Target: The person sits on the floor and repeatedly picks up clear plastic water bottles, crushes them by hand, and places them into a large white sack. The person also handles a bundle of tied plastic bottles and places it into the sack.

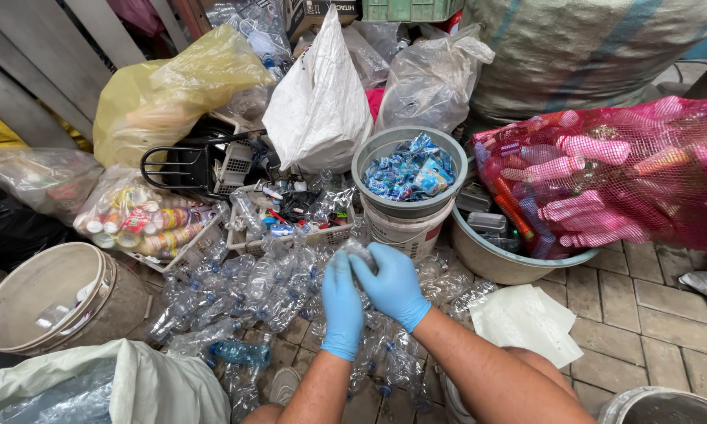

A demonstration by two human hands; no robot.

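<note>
Here, the biggest thing is a huge woven sack (pixel 581 47), far behind and to the right of the grey bucket (pixel 373 157) that sits in the middle. Next in size is a red net bag (pixel 644 180) full of pink and red bottles, just to the right of the grey bucket. A yellow plastic bag (pixel 165 90) lies well to the left of the bucket, and a white bag (pixel 318 102) stands just behind it on the left. A big tan tub (pixel 102 302) sits far to the left and nearer the person. A pile of clear squashed bottles (pixel 243 290) covers the ground in front of the bucket. The grey bucket holds blue torn labels (pixel 412 173).

Right in front of the bucket are two hands in blue gloves. The left hand (pixel 341 302) and the right hand (pixel 392 284) are both closed around one clear plastic bottle (pixel 359 253), which they hold up between them, just above the pile.
</note>
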